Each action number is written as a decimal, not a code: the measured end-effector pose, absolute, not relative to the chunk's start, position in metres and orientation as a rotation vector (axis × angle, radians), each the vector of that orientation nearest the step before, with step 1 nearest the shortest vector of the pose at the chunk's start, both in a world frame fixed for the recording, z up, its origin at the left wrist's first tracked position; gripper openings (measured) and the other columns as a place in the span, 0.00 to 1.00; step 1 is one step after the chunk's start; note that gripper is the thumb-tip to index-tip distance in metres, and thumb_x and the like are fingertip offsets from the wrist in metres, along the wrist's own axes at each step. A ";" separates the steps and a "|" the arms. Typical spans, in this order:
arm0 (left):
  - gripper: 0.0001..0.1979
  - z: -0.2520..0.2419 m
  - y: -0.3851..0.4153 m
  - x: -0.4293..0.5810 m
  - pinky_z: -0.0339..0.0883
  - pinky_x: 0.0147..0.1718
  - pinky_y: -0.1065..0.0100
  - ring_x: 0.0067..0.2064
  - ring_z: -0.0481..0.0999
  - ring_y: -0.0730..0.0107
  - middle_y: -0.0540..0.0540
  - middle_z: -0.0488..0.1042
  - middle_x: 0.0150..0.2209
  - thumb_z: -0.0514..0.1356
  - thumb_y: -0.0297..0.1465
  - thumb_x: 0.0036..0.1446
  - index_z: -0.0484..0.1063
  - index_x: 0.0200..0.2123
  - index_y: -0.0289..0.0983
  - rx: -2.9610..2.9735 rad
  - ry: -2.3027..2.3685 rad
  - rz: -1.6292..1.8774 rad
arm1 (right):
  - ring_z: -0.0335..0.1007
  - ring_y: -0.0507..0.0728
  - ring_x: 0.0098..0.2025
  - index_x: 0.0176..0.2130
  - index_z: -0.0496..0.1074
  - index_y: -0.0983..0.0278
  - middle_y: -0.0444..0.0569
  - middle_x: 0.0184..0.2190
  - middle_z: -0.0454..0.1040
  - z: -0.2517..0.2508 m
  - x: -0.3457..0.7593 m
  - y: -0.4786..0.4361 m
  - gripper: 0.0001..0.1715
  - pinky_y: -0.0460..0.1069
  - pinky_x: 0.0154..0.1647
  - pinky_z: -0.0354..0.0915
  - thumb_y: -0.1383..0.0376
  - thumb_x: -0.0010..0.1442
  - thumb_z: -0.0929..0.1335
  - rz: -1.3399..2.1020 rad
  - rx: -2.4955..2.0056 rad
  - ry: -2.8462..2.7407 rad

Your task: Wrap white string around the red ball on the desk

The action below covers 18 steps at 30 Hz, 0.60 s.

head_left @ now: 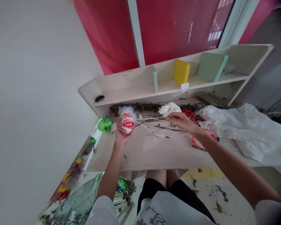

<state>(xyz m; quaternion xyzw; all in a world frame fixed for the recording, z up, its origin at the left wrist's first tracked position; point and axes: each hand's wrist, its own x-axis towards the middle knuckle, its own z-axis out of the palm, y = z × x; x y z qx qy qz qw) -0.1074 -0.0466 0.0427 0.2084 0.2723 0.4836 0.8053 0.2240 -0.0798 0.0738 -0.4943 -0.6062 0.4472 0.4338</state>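
In my left hand rests a ball wound with red and white string, held up over the desk. My right hand pinches strands of white string that run taut from the ball. More white string trails to a small wound white bundle with a dark tip, lying on the desk. White fluffy stuffing sits behind the ball. A green ball of string is left of my left hand. Red cord lies in loops under my right forearm.
A wooden desk has a raised shelf with a yellow divider and green ones. Dry twigs line the back. A crumpled white wad and a clear plastic bag lie rightward. Sticks are on the floor.
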 end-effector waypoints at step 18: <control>0.30 0.058 -0.061 -0.093 0.74 0.35 0.66 0.48 0.77 0.60 0.39 0.75 0.51 0.54 0.51 0.56 0.68 0.56 0.40 0.538 0.538 1.027 | 0.57 0.47 0.22 0.29 0.77 0.71 0.44 0.18 0.66 0.228 0.237 -0.049 0.20 0.46 0.26 0.57 0.58 0.61 0.68 0.067 -1.254 -1.624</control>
